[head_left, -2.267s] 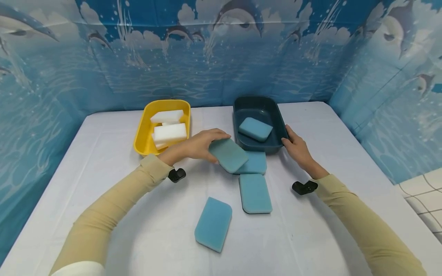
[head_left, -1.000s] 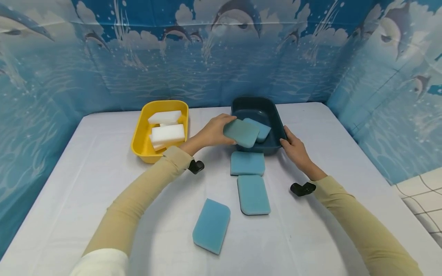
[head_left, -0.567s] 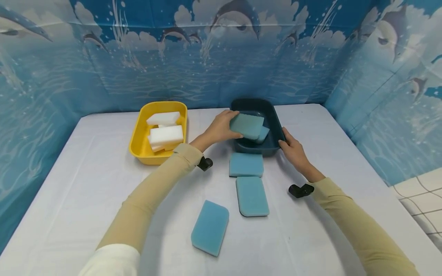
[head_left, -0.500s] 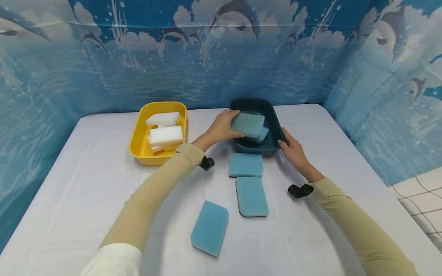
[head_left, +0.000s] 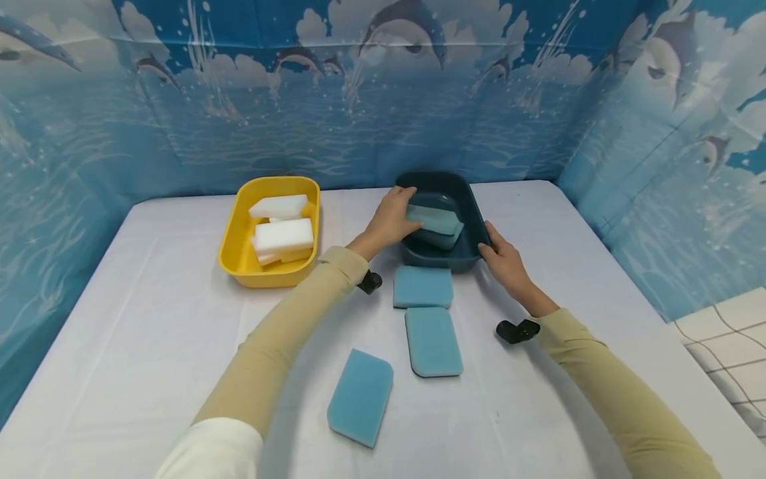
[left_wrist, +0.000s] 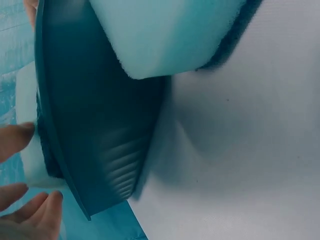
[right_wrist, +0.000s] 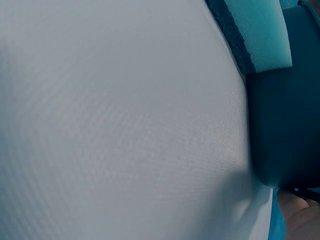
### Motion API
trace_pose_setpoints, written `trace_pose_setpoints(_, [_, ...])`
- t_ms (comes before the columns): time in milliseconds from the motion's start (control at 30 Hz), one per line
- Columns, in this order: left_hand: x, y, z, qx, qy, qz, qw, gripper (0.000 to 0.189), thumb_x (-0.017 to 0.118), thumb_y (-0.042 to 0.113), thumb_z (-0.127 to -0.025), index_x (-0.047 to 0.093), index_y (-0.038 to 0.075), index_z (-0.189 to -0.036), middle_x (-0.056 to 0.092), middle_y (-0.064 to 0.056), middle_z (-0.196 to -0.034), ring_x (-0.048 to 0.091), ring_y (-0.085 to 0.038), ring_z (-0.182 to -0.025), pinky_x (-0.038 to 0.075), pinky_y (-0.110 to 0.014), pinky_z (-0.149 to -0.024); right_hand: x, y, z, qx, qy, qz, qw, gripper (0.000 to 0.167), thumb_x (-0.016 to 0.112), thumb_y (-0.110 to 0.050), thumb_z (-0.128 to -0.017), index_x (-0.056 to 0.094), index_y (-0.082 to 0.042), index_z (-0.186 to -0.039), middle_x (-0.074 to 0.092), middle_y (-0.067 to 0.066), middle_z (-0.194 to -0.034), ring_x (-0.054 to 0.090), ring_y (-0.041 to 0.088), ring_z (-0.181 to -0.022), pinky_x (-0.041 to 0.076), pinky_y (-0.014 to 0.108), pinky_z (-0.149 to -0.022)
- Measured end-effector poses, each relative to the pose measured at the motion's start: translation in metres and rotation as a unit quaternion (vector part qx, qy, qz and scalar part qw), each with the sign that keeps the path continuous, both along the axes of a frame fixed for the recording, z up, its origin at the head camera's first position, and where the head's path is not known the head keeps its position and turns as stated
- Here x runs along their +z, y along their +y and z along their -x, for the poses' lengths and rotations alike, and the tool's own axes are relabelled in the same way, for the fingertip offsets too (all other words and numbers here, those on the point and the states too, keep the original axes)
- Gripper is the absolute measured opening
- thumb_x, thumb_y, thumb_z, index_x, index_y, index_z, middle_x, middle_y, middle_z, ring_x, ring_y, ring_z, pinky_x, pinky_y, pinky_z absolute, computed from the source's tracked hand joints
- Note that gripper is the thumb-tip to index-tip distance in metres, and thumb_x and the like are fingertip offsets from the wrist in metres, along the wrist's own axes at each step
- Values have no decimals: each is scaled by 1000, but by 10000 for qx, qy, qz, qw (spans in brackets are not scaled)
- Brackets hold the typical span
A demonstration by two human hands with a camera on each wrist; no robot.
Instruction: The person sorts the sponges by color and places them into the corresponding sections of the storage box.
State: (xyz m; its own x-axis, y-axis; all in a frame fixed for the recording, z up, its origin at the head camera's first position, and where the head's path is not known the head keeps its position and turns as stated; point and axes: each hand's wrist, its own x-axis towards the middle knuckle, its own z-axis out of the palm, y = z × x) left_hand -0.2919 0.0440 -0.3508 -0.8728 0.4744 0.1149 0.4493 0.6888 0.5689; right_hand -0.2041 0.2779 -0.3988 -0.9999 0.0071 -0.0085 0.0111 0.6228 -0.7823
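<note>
My left hand reaches over the left rim of the dark teal plastic tray, thumb and fingers spread at the edge of a teal sponge. That sponge lies tilted in the tray, overlapping another sponge. In the left wrist view, the fingertips are beside the sponge, behind the tray wall. My right hand grips the tray's right rim near the front corner, thumb outside. In the right wrist view, its fingers are at the tray's edge.
One teal sponge lies flat against the tray's front, another sponge just before it, and a third sponge lies nearer, to the left. A yellow tray with several white sponges stands at back left. A dolphin-print curtain hangs behind.
My left hand carried a teal sponge from the table over the rim into the dark teal tray, lowered it onto the sponge there and let it go. My right hand stayed on the tray.
</note>
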Motion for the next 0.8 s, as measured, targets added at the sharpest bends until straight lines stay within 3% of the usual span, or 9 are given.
trace_pose_setpoints(200, [-2,7,1,383,523,237,9976,65,66,23,-87,36,7,-143,46,-14,-133,51,-24,-117,47,-32,-98,1,-1,-1,20,50,83,10000,59,33,-22,-101,5,-8,-151,8,13,-159,9,33,-147,16,51,-118])
trace_pose_setpoints(333, [0,10,2,457,613,291,9966,63,65,21,-88,36,6,-142,46,-15,-130,51,-23,-116,47,-30,-97,1,1,-3,-10,27,-23,10000,59,32,-24,-101,5,-9,-151,8,12,-159,9,33,-147,16,51,-118])
trace_pose_setpoints(633, [3,-5,-1,192,293,-168,9992,64,65,16,-88,35,7,-143,43,-15,-132,51,-24,-109,48,-34,-93,1,0,-3,40,59,-81,9999,58,31,-24,-101,5,-8,-151,8,13,-158,9,34,-147,15,52,-118])
trace_pose_setpoints(800, [1,-20,-7,-45,449,-370,9983,61,66,16,-87,39,6,-141,45,-16,-133,52,-26,-112,48,-35,-95,1,1,-2,17,49,-147,9999,58,30,-26,-102,4,-10,-151,7,12,-159,9,34,-147,16,52,-118])
